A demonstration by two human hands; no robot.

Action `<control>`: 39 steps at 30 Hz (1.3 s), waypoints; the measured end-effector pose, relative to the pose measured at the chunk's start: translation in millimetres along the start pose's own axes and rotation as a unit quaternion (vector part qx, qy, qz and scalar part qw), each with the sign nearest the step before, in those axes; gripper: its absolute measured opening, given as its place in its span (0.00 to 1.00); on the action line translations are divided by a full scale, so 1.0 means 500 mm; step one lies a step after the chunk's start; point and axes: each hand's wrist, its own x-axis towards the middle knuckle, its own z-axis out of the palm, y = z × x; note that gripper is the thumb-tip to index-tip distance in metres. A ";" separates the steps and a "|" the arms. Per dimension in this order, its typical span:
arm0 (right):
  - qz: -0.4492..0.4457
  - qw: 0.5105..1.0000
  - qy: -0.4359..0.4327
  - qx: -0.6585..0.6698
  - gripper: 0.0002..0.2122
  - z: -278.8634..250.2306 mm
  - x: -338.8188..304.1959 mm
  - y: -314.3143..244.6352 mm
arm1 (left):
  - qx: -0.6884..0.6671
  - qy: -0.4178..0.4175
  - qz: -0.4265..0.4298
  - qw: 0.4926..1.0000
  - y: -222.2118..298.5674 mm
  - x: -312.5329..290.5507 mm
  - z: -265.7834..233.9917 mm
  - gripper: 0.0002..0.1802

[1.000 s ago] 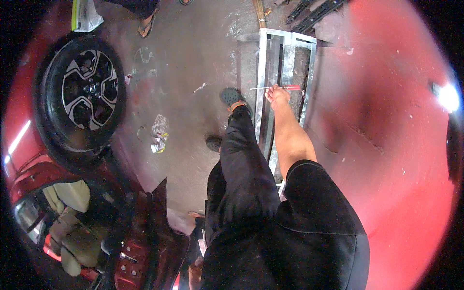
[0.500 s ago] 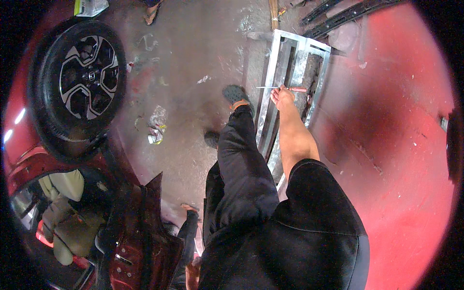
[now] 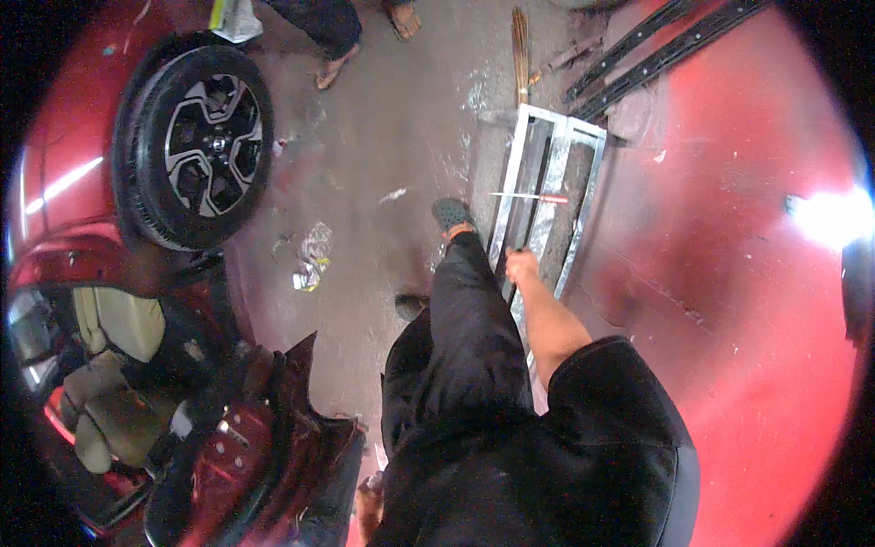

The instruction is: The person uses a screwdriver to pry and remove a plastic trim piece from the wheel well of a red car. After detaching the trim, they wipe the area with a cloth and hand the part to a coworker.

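Note:
My right hand (image 3: 521,265) is curled into a fist over the near part of a silver metal frame (image 3: 591,173). A small dark tip shows at the top of the fist, too small to name. Beyond the hand, a screwdriver (image 3: 551,199) with a red handle and a long thin shaft lies crosswise on the frame, apart from my fingers. Low in the picture, my left hand (image 3: 369,507) shows only in part beside my dark clothing; its fingers cannot be made out.
On the left stands a dark red car with a wheel (image 3: 217,146) and an open door (image 3: 237,447). Another person's feet (image 3: 406,22) are at the top. A stick broom (image 3: 520,55) and dark rails (image 3: 670,55) lie beyond the frame. A crumpled wrapper (image 3: 313,260) is on the floor.
My right hand has let go of the screwdriver, which now rests on the frame, and has drawn back toward me. The other person's legs have come further into view at the top.

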 end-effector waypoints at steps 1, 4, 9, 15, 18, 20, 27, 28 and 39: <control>-0.038 0.997 0.039 -0.051 0.17 0.010 -0.039 0.011 | -0.007 0.008 0.007 1.000 -0.018 0.002 0.011 0.14; -0.096 0.991 0.033 -0.085 0.20 0.006 -0.168 -0.027 | -0.030 0.042 0.041 0.998 -0.107 0.031 0.051 0.13; -0.202 0.972 -0.021 -0.117 0.20 0.007 -0.351 -0.097 | -0.178 0.088 0.138 0.970 -0.151 0.069 0.037 0.15; -0.479 0.819 -0.131 -0.288 0.27 0.152 -0.533 -0.093 | -0.259 0.228 0.070 0.936 -0.219 0.077 -0.026 0.17; -0.523 0.666 -0.305 -0.435 0.32 0.172 -0.826 -0.085 | -0.530 0.156 0.084 0.829 -0.215 0.009 -0.073 0.16; -0.500 0.586 -0.431 -0.471 0.34 0.236 -0.914 -0.051 | -0.634 0.111 0.206 0.737 -0.218 0.017 -0.094 0.17; -0.173 0.686 -0.658 -0.260 0.24 0.267 -1.217 0.001 | -0.484 0.246 0.219 0.811 -0.150 0.070 -0.076 0.28; -0.266 0.648 -0.665 -0.259 0.19 0.284 -1.222 0.010 | -0.439 0.302 0.211 0.819 -0.155 0.030 -0.077 0.31; -0.293 0.610 -0.639 -0.365 0.25 0.336 -1.305 0.080 | -0.570 0.360 0.273 0.686 -0.272 0.046 -0.023 0.22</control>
